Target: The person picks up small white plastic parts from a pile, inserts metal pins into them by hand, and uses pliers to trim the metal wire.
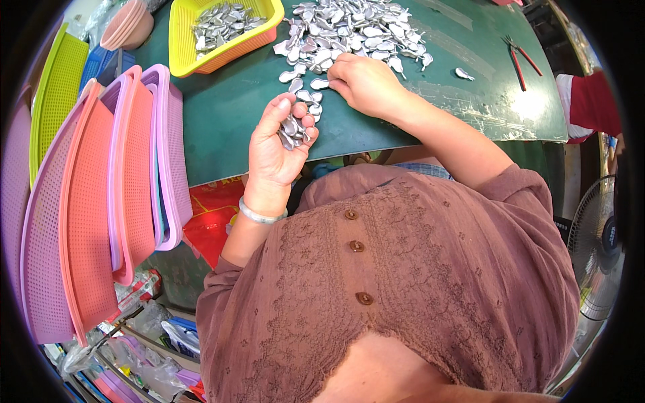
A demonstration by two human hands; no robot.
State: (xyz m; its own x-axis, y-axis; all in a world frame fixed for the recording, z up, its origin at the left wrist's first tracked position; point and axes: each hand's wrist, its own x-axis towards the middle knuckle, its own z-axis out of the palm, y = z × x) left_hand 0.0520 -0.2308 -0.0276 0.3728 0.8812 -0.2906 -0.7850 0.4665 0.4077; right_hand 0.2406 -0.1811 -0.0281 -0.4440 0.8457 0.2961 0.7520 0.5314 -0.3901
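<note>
A heap of small silver metal pieces [363, 30], each spoon-like with a rounded end and a narrow tail, is spread on the green table. My left hand [277, 144], palm up over the table's near edge, is closed round several silver metal pieces [293, 133]. To its right, my right hand [368, 84] rests on the table at the heap's near side. Its fingers are bent together, with a silver metal piece [320, 84] at the fingertips. A few loose silver metal pieces [310, 99] lie between my two hands.
A yellow basket [177, 40] with more silver pieces stands at the far left of the green table [222, 121]. Red-handled pliers [517, 64] and a single piece [463, 74] lie rightward. Stacked plastic baskets [87, 221] crowd the left side. At right are a red sleeve [594, 101] and a fan [594, 235].
</note>
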